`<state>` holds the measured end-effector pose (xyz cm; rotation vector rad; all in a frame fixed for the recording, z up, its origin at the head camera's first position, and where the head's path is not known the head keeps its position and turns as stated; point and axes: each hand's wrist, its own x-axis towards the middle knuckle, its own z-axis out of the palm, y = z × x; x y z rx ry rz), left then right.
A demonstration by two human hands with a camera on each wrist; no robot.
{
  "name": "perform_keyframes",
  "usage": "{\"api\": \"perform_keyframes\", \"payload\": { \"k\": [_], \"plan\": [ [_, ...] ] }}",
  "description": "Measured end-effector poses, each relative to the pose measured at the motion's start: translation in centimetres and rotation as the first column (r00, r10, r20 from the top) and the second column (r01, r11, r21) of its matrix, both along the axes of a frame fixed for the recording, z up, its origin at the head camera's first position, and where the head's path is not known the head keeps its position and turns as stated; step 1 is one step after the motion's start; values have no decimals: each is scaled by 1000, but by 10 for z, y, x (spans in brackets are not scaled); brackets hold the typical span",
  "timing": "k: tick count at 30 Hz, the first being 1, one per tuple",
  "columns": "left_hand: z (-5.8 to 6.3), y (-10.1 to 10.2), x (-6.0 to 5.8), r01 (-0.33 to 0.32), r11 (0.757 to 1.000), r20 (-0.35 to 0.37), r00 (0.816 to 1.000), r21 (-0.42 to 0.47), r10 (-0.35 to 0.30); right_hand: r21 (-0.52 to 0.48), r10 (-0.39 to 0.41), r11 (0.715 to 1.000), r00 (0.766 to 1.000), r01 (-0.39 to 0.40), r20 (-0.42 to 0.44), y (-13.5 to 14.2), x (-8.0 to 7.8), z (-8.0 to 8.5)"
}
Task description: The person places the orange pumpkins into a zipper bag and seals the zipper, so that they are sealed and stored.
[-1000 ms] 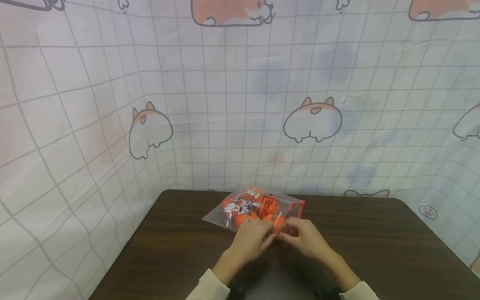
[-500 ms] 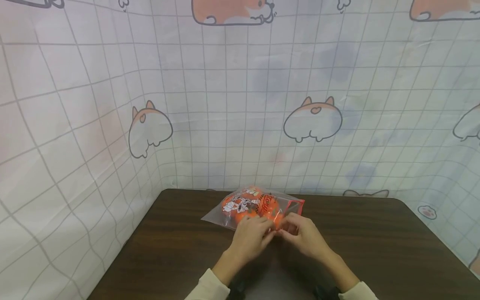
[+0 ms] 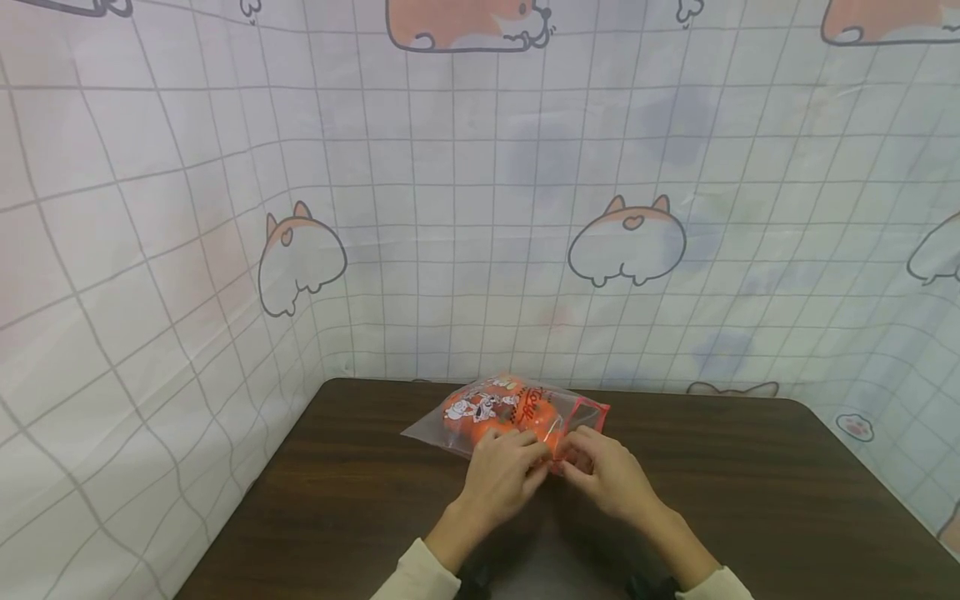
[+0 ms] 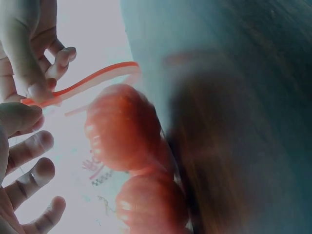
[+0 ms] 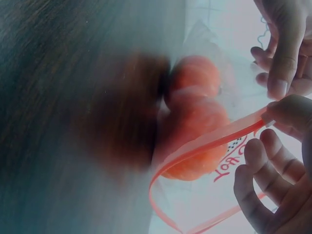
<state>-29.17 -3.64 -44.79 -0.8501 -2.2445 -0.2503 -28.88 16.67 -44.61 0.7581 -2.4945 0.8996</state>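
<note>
A clear zip bag [image 3: 433,427] with red print lies near the table's far edge, its red-edged mouth to the right. Inside are several round, ribbed orange objects [image 4: 122,127], perhaps fruit. At the bag's near side, my left hand [image 3: 501,473] pinches the plastic between thumb and forefinger, its other fingers loosely bent. Close beside it, my right hand [image 3: 611,477] pinches the red strip [image 5: 214,142] along the mouth. In the right wrist view this strip bows out into a loop. The fingertips partly hide the gripped corner.
The dark wood-grain table [image 3: 712,483] extends to both sides and in front of the bag. A white gridded cloth [image 3: 480,275] with cartoon dogs hangs behind and along the sides.
Both hands stay at the same near corner, with only slight finger shifts. The bag's red-edged mouth has moved a little under the right fingers; the bag remains in place.
</note>
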Motion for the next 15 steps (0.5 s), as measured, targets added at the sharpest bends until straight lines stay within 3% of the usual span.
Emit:
{"api": "perform_keyframes", "payload": {
  "k": [8,15],
  "plan": [
    [4,-2,-1,16,1000,-33,999,25,-16,62,-67,996,997,68,-28,3,-1,-1],
    [6,-4,0,26,999,-7,1000,38,-26,70,-86,994,996,88,-32,6,-5,-5]
  ]
}}
